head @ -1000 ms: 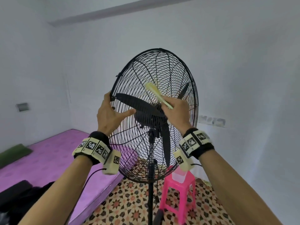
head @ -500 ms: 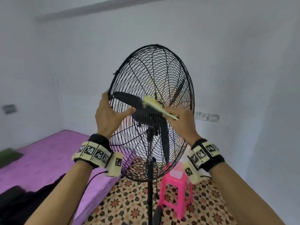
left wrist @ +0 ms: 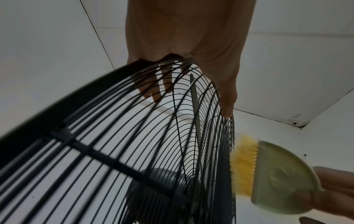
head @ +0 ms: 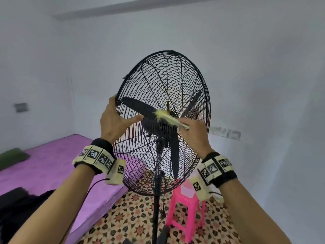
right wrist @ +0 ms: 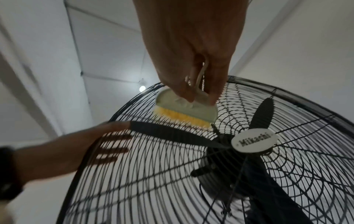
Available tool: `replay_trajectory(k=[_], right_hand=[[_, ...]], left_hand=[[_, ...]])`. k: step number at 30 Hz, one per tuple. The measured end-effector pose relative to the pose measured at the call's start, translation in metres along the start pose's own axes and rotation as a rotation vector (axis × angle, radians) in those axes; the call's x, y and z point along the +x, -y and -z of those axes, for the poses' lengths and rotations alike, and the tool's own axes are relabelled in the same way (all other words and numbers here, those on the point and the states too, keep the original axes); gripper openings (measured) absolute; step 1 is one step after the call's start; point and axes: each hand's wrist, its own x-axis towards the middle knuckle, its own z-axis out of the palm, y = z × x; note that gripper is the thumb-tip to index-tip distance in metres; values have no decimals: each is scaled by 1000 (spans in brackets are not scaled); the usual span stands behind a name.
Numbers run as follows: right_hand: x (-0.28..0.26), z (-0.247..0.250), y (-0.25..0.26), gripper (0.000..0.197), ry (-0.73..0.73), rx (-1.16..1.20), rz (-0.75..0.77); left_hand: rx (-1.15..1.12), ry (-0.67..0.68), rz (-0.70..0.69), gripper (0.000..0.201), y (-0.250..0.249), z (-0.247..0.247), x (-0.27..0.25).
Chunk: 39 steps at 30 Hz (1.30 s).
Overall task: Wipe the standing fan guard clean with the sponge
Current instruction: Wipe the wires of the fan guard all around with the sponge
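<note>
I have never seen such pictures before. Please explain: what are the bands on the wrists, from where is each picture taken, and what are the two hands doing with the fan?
No machine: a person works bare-handed. The wrist bands carry cameras. One picture comes from a head camera, the other two from the wrists, looking along the fingers. The left hand holds the rim of the black fan guard, thumb in front, fingers behind the wires. The right hand grips a pale green tool with yellow bristles, set against the guard near the white centre badge. A pink stool stands on the patterned floor.
</note>
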Motion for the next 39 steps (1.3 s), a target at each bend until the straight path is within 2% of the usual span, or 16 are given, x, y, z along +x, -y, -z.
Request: replay_trajectory(k=[2,4,8,11,15,19,22,26,31,33,36,39], right_hand=[[12,4,-8,38,-108,100,-63],[15,-2,-7,43,-143,116,-92],[-8,-24,-7,44,-25,110,-91],[-14,-15,-13,41,54,130,-85],[6,-7,-25,42,-149,210,-189],[-8,-26,-17,42,-38,154,-133],[-12,-16,-25,36,37,155,-138],[2,-11,-35,38,-141,157,-222],[-15,-31,-29,26,-63,159,-191],[-12,-23,-35,23,-110,137,-187],[-4,-22,-40,31,-280,216,-262],[-11,-36,-34,32,-214,196,-202]], left_hand=[[-3,2,0,106,-1,1,-1],[-5,5,-1,106,-3,0,-3],[12,13,9,105,-4,-2,-5],[26,4,19,106,-4,1,-3],[19,3,15,104,-6,2,-4],[3,4,8,107,-5,-1,-5],[4,6,11,110,-5,1,-4],[-4,11,12,110,-6,3,-5],[-24,9,-4,109,-3,2,-4],[-14,10,-6,108,-2,2,-3],[-6,5,-22,105,0,2,-5],[-11,7,-39,103,0,-2,-6]])
